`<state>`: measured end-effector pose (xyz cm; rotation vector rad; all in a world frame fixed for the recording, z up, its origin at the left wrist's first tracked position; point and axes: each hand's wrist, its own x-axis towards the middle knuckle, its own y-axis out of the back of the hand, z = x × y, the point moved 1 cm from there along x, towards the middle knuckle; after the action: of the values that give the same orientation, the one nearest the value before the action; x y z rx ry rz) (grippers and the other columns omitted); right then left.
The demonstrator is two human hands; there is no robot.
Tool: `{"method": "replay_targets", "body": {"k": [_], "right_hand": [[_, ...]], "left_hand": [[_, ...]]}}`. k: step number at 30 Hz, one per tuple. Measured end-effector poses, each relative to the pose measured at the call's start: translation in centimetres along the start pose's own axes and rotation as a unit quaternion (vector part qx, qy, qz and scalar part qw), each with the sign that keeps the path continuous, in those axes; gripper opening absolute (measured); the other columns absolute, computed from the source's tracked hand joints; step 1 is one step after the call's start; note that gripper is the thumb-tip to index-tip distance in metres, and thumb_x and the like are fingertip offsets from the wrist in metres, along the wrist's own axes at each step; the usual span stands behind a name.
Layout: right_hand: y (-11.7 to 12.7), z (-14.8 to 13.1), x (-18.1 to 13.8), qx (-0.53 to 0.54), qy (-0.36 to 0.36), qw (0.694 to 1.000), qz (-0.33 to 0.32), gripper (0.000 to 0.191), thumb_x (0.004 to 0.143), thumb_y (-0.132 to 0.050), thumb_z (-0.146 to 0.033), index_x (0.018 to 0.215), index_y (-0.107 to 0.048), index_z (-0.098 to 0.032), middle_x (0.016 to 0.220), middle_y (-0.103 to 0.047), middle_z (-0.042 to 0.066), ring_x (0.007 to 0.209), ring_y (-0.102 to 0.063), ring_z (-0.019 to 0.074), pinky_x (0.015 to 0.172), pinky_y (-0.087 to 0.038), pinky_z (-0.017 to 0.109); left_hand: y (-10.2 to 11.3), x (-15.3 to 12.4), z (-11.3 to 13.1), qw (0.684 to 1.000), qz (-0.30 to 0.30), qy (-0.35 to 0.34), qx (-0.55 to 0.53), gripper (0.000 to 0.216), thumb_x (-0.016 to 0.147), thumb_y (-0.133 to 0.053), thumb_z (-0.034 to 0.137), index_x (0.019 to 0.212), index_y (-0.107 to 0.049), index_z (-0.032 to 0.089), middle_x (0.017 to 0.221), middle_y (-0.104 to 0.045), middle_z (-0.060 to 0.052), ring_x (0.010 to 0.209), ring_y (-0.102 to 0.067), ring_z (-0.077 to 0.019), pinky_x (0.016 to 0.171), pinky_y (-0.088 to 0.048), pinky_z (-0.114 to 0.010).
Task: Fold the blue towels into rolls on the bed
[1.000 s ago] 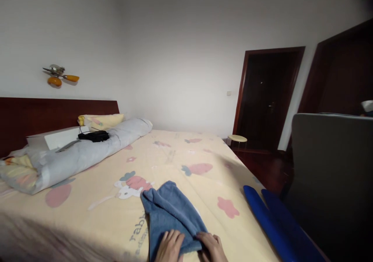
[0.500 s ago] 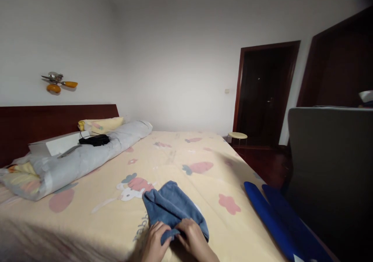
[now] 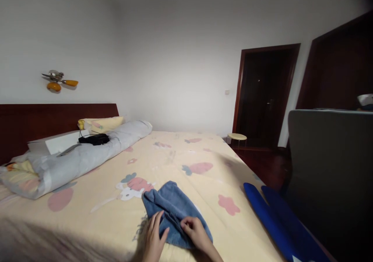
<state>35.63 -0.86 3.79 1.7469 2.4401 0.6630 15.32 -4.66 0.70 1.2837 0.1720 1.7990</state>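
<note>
A soft, towel-like blue cloth (image 3: 175,203) lies in folds on the bed near its front edge; its exact kind does not show. Its far end comes to a rounded peak, and a crease runs down its middle. My left hand (image 3: 155,235) rests on the cloth's near left side, fingers stretched and thumb apart. On the right part of the cloth, my right hand (image 3: 194,231) has its fingers curled and pinched at the fabric by the central fold. What lies under the right fingertips is partly hidden.
A carrot-print sheet (image 3: 116,223) covers the bed. Along the headboard (image 3: 58,116) lies a grey-white rolled quilt (image 3: 96,161) with a white box (image 3: 67,141) and a black item (image 3: 94,139) on it. Long blue pads (image 3: 268,215) and a dark grey panel (image 3: 329,169) stand at right.
The cloth's near edge, bunched between both hands before, is now spread flatter toward me. My left fingers have released and straightened; my right hand has shifted slightly right.
</note>
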Motion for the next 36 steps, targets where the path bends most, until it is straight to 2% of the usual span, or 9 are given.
{"method": "replay_targets", "body": {"k": [5, 10, 14, 19, 23, 27, 31, 34, 36], "right_hand": [[0.1, -0.4, -0.2, -0.013, 0.016, 0.999, 0.024, 0.028, 0.077, -0.051, -0.041, 0.065, -0.06, -0.017, 0.061, -0.056, -0.001, 0.061, -0.048, 0.013, 0.06, -0.036, 0.025], [2.2, 0.6, 0.3, -0.02, 0.002, 0.991, 0.136, 0.043, 0.078, -0.044, -0.06, 0.066, -0.054, -0.02, 0.064, -0.061, 0.003, 0.065, -0.055, 0.0191, 0.064, -0.043, 0.03], [7.3, 2.1, 0.2, -0.024, -0.045, 0.962, 0.268, 0.053, 0.075, -0.036, -0.072, 0.067, -0.052, -0.022, 0.068, -0.062, 0.007, 0.07, -0.059, 0.0233, 0.068, -0.047, 0.034], [14.2, 4.2, -3.2, -0.042, -0.143, 0.89, 0.431, 0.054, 0.071, -0.029, -0.072, 0.075, -0.049, -0.022, 0.073, -0.062, 0.011, 0.076, -0.059, 0.0284, 0.073, -0.047, 0.04], [16.7, 6.6, -7.9, -0.059, -0.226, 0.828, 0.51, 0.044, 0.07, -0.03, -0.061, 0.081, -0.046, -0.021, 0.08, -0.061, 0.015, 0.082, -0.06, 0.0326, 0.076, -0.047, 0.044], [16.9, 7.9, -10.8, -0.091, -0.253, 0.818, 0.508, 0.046, 0.071, -0.036, -0.059, 0.093, -0.051, -0.021, 0.087, -0.063, 0.012, 0.082, -0.061, 0.0316, 0.074, -0.048, 0.042], [14.9, 6.1, -9.5, -0.175, -0.11, 0.842, 0.499, 0.05, 0.075, -0.041, -0.057, 0.103, -0.055, -0.019, 0.083, -0.062, 0.01, 0.076, -0.061, 0.0278, 0.071, -0.048, 0.039], [11.9, 5.0, -7.1, -0.267, 0.035, 0.909, 0.317, 0.04, 0.077, -0.048, -0.047, 0.105, -0.061, -0.021, 0.106, -0.065, 0.013, 0.098, -0.061, 0.0292, 0.086, -0.046, 0.042], [10.3, 5.3, -6.0, -0.344, 0.057, 0.915, 0.202, 0.049, 0.071, -0.055, -0.033, 0.119, -0.059, -0.026, 0.13, -0.058, 0.011, 0.119, -0.053, 0.0324, 0.097, -0.039, 0.048]], "left_hand": [[-0.9, 1.0, 1.9, 0.996, -0.083, -0.011, 0.013, 0.018, 0.087, -0.048, 0.019, 0.093, -0.065, 0.024, 0.089, -0.07, -0.004, 0.086, -0.067, -0.0201, 0.077, -0.052, -0.032], [-0.5, 0.5, 2.4, 0.991, -0.121, -0.035, 0.039, 0.019, 0.087, -0.049, 0.014, 0.078, -0.063, 0.024, 0.08, -0.066, -0.001, 0.078, -0.064, -0.0178, 0.072, -0.048, -0.029], [0.5, -0.4, -0.3, 0.989, -0.105, -0.053, 0.084, 0.03, 0.09, -0.044, 0.015, 0.102, -0.068, 0.028, 0.09, -0.069, -0.003, 0.086, -0.063, -0.0199, 0.078, -0.047, -0.031], [3.3, -0.3, -4.9, 0.99, -0.057, -0.004, 0.128, 0.036, 0.088, -0.039, 0.011, 0.096, -0.071, 0.026, 0.089, -0.069, -0.005, 0.085, -0.063, -0.0203, 0.078, -0.046, -0.031], [6.3, 0.0, -7.6, 0.984, -0.015, 0.067, 0.164, 0.033, 0.09, -0.038, 0.017, 0.095, -0.07, 0.026, 0.091, -0.07, -0.006, 0.092, -0.063, -0.0219, 0.081, -0.045, -0.032], [7.8, 0.2, -8.1, 0.98, -0.025, 0.102, 0.17, 0.024, 0.079, -0.046, 0.019, 0.08, -0.068, 0.026, 0.091, -0.069, -0.005, 0.094, -0.063, -0.025, 0.082, -0.044, -0.036], [6.9, 1.6, -5.8, 0.992, -0.059, 0.06, 0.095, 0.023, 0.08, -0.044, 0.021, 0.083, -0.067, 0.026, 0.094, -0.069, -0.005, 0.096, -0.063, -0.0229, 0.085, -0.046, -0.035], [5.0, 2.7, -3.5, 0.988, -0.081, 0.08, 0.103, 0.03, 0.089, -0.039, 0.031, 0.097, -0.067, 0.023, 0.103, -0.069, -0.008, 0.103, -0.062, -0.0226, 0.09, -0.046, -0.033], [3.5, 2.9, -2.3, 0.968, -0.124, 0.131, 0.177, 0.037, 0.089, -0.043, 0.038, 0.112, -0.064, 0.02, 0.116, -0.066, -0.012, 0.114, -0.058, -0.0266, 0.096, -0.042, -0.039]]}}
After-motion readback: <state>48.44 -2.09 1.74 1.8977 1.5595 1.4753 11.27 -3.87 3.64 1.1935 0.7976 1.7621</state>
